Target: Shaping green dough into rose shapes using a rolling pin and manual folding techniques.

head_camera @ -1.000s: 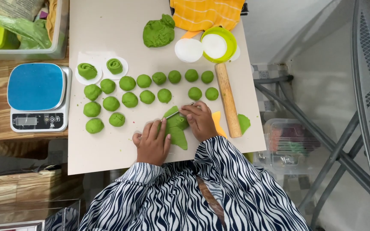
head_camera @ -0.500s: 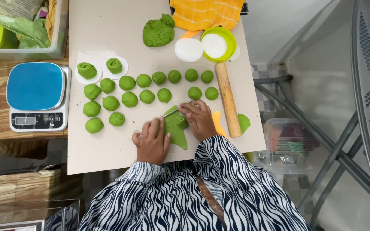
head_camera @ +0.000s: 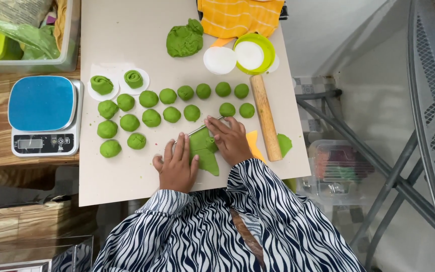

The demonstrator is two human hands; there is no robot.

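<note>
1. Left hand [head_camera: 176,167] lies flat on the board [head_camera: 127,45], fingers spread and pointing up, gripping nothing; its fingertips rest at the left edge of the flat dough strip [head_camera: 205,151]
2. Right hand [head_camera: 231,140] sits palm down on the right side of that strip, fingers loosely curled over its upper end; whether it pinches the dough or just presses it, cannot tell
3. The strip lies on the board between both hands, near the front edge, its lower end tapering toward the striped sleeve [head_camera: 258,216]
4. A thin metal edge [head_camera: 197,131] shows just above the strip, between the hands; too slim to tell what it is
5. Dough balls [head_camera: 152,117] sit in rows above the hands, well apart from each other
6. 2 rolled spirals [head_camera: 117,82] rest on white paper rounds at the top left of the rows
7. A rolling pin [head_camera: 265,117] lies just right of the right hand, running up and down the board
8. A big dough lump [head_camera: 185,39] sits at the far end, beside a green-rimmed bowl [head_camera: 254,53]
9. A scale [head_camera: 44,116] with a blue top stands left of the board
</note>
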